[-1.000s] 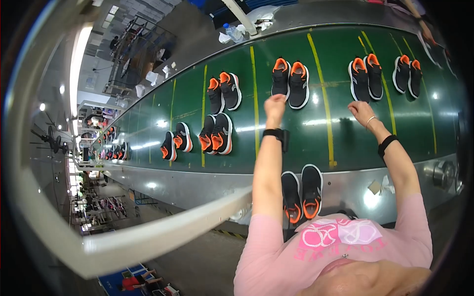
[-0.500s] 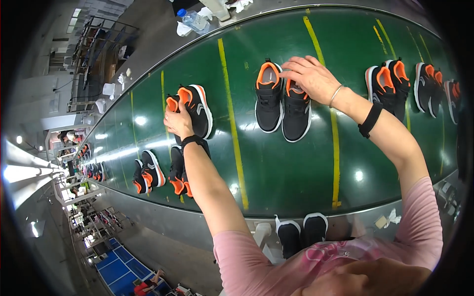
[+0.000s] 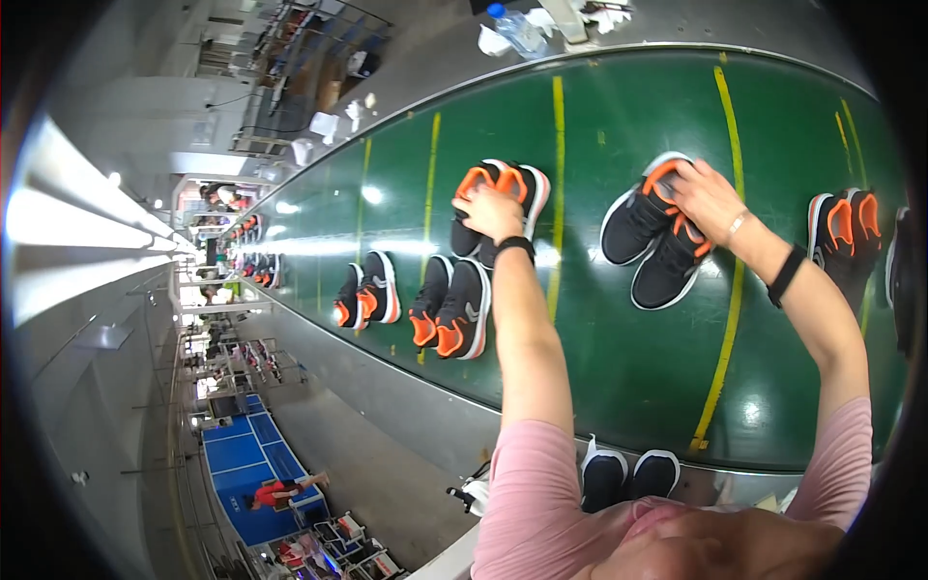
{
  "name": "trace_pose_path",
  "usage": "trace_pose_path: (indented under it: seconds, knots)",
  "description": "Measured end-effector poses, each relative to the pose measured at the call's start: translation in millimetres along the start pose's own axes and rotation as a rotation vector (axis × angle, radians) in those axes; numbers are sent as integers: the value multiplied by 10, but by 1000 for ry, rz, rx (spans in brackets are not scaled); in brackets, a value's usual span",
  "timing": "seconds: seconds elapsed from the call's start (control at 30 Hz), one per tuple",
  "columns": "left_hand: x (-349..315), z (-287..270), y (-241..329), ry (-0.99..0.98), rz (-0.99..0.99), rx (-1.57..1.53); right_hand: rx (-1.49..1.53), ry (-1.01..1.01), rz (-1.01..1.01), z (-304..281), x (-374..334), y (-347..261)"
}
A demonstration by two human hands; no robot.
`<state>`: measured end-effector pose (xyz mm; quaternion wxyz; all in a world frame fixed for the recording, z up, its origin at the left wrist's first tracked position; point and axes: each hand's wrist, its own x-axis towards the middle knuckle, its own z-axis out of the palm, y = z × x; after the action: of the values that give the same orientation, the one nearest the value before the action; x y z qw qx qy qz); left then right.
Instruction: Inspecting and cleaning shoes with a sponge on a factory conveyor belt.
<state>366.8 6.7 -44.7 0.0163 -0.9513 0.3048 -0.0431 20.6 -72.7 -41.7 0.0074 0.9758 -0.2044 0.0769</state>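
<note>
Sneakers, black with orange linings, lie in pairs along the green conveyor belt point(image 3: 619, 387), and the person has a hand on each of two pairs at once. The right hand point(image 3: 709, 198) rests on the right-hand pair point(image 3: 650, 232), its fingers point(image 3: 682, 176) bent over the orange collars where the two shoes meet; the grip looks like a pinch on the inner edges, though the palm hides how tightly they close. That pair lies slanted, heels under the fingers and toes pointing down and to the left of them, toward the person. The left hand point(image 3: 493, 213) sits on the other pair point(image 3: 498, 208), fingers curled down over the collars, so most of those shoes show just beyond and below the knuckles, with their long axis running nearly straight toward the person. Each hand is plainly the nearer one to its own pair, and a yellow line point(image 3: 558, 193) on the belt runs between the two. Further left of the left fingers, two more pairs point(image 3: 454, 307) stand untouched, and another pair point(image 3: 843, 237) lies right of the right wrist.
</note>
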Motion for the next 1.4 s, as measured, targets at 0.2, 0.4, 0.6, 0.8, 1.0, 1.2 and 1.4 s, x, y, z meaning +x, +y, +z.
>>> trace_pose_path:
  seconds: [0.2, 0.4, 0.6, 0.8, 1.0, 1.2, 1.4]
  knots:
    - [-666, -32, -374, 153, 172, 118, 228, 8, 269, -533, -1279, -385]
    - [-1334, -537, -306, 39, 265, -252, 252, 107, 586, -995, -3546, -940]
    - [-2068, -1254, 174, -182, 471, -572, 97, 127, 866, -1560, -4941, -2049]
    - [-2737, -1638, 92, -278, 1030, -692, 189, 44, 1140, -2021, -5396, -2834]
    - [-4000, -2018, -12, -399, 1470, -631, 169, 27, 1562, -1959, -6307, -3743]
    - [-4900, -2037, -265, -314, 1843, -331, 118, 212, 1971, -1755, -7082, -4985]
    - [-5372, -1925, -415, -311, 1998, -187, -18, 163, 2352, -1080, -7598, -5926]
